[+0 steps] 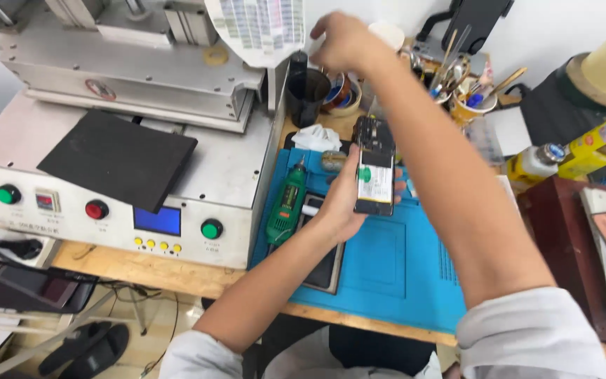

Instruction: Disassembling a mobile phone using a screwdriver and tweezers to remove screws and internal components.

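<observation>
Your left hand [341, 203] grips an opened black smartphone [374, 167] with its back cover off, held upright above the blue silicone work mat [394, 263] that lies on the wooden counter [156, 270]. Your fingers wrap around the phone's left edge and your fingertips show at its right edge; the bare inside with a pale battery panel faces you.

Your right hand [341, 41] is stretched to the far side of the counter, fingers curled together near a sheet of small printed stickers [261, 28] that hangs off the grey metal press machine [128, 105]; you cannot tell whether it pinches anything.

Just left of the phone, a green handheld rotary tool [287, 203] lies on the mat's left edge, beside a dark flat screen panel [324, 263]. A black cup [306, 95] stands at the far side below your right hand, and a paper cup crammed with tools and brushes [468, 95] stands to its right. A yellow spray bottle [583, 151] lies at the far right. The machine fills the left, with a black pad [117, 158] on its bed.
</observation>
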